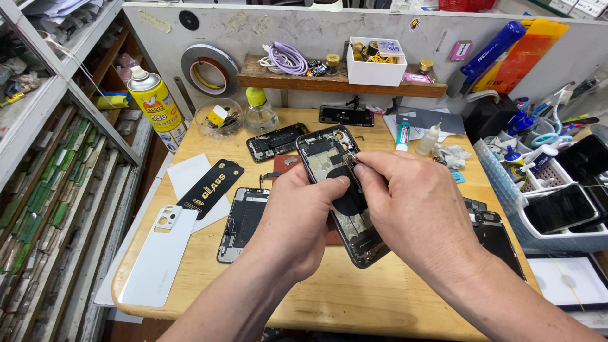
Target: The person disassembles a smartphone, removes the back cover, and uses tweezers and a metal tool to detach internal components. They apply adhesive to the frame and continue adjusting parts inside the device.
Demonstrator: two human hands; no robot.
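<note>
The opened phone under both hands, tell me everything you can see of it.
The opened phone is a dark-framed body with its back off, showing metal shields, small parts and a black round coil. It tilts above the wooden table. The left hand grips its left edge. The right hand pinches a thin tool or part against its middle; which one cannot be told.

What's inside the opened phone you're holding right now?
Inside the opened phone: grey metal shields and boards at the top, a round black coil in the middle, small parts near the bottom. The left hand and right hand cover the rest.
</note>
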